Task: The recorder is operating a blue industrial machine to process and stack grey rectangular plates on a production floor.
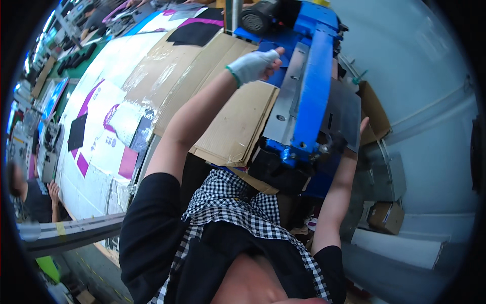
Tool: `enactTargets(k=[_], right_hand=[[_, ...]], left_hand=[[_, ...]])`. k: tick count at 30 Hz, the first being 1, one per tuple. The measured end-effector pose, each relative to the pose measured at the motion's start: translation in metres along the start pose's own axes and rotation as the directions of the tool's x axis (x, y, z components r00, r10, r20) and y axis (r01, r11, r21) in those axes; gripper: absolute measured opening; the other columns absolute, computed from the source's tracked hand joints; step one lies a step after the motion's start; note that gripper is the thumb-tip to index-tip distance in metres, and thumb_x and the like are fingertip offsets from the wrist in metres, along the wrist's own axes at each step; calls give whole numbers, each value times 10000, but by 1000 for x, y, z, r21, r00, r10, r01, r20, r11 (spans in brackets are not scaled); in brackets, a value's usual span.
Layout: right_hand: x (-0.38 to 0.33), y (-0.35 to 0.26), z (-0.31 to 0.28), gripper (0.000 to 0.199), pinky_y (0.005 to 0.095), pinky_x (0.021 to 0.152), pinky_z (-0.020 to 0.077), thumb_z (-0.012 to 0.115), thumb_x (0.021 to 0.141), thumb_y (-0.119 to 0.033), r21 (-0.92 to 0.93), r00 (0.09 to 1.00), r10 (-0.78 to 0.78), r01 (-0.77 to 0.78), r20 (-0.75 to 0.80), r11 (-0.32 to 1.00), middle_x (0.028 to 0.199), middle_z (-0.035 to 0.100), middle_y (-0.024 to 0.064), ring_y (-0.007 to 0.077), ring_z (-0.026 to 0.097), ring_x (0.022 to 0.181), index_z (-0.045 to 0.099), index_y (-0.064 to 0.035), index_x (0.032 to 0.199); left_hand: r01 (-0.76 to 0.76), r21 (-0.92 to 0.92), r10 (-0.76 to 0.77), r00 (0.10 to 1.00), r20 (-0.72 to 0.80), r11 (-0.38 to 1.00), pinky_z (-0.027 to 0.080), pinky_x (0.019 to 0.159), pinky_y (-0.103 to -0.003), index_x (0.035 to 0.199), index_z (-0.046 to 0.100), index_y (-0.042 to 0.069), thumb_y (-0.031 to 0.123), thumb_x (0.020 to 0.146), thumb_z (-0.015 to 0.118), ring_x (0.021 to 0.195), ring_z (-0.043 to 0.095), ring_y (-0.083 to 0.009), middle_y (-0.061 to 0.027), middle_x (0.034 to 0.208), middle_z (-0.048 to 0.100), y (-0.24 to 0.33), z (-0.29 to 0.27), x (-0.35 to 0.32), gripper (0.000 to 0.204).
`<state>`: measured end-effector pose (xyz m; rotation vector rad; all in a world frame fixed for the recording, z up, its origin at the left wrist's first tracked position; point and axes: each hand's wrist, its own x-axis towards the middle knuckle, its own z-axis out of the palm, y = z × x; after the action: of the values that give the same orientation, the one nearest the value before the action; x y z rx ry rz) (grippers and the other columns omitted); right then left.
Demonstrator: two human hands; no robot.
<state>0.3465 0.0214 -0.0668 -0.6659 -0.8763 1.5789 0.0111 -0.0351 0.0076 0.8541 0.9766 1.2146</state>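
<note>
My left hand (254,67), in a white fingerless glove with a green cuff, hovers at the left side of a blue machine (315,76). Its fingers are partly bent and apart, and I see nothing held in them. The machine has a long blue arm over a grey metal bar (287,104) with bolt holes. To the right of that arm is a grey plate (344,114). My bare right hand (364,125) is at the plate's right edge; a stretched finger shows, while the plate hides most of the hand.
Stacked cardboard (235,124) lies left of the machine. Beyond it, a long table (93,185) carries printed sheets and black pieces (77,133). A motor (257,19) sits at the machine's far end. Cardboard boxes (386,218) stand at right by a pale wall. Another person (38,197) is at far left.
</note>
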Motion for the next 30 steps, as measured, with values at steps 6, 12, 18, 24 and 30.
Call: enactTargets(k=[6, 12, 18, 24, 30], right_hand=[[-28, -10, 59, 894, 401, 1034, 284, 246, 757, -769, 112, 946, 303, -291, -112, 950, 1384, 326, 135, 277, 343, 1260, 255, -134, 1386], [22, -34, -20, 811, 283, 857, 398, 333, 827, -671, 150, 635, 132, -370, 761, 917, 1112, 543, 124, 175, 519, 904, 367, -19, 1308], [-74, -95, 107, 613, 229, 726, 405, 371, 899, -493, -154, 723, -56, 221, 689, 963, 1017, 562, 81, 129, 482, 739, 397, -17, 1284], [-142, -73, 179, 423, 253, 693, 408, 425, 921, -285, -613, 716, -361, 699, 598, 370, 988, 581, 71, 112, 483, 706, 444, -19, 1249], [-143, -57, 179, 337, 234, 558, 435, 660, 774, -82, -809, 727, -391, 580, 565, -91, 844, 638, 93, 135, 501, 594, 574, 9, 1087]], left_hand=[[223, 111, -216, 974, -70, 968, 436, 581, -231, 809, 634, 82, 586, 790, 534, 632, 549, -137, -32, 752, 609, -23, -11, 9, 514], [34, -108, -31, 999, 34, 994, 373, 966, -413, 1181, 512, -29, 380, 798, 622, 1111, 501, -343, -206, 1180, 529, -39, -54, 34, 571], [-108, -20, 101, 970, -223, 994, 414, 923, -348, 1061, 595, -33, 251, 751, 663, 1012, 565, -289, -196, 1078, 590, 18, -57, -42, 426], [-430, 531, 679, 365, -637, 730, 406, 544, -261, 850, 626, 15, 261, 799, 605, 586, 497, -135, -37, 675, 573, 81, -92, -177, 252], [494, 869, 946, -268, 181, -26, 391, 476, -269, 823, 619, 39, 247, 778, 621, 514, 512, -175, -57, 636, 599, 179, -212, -223, 212]])
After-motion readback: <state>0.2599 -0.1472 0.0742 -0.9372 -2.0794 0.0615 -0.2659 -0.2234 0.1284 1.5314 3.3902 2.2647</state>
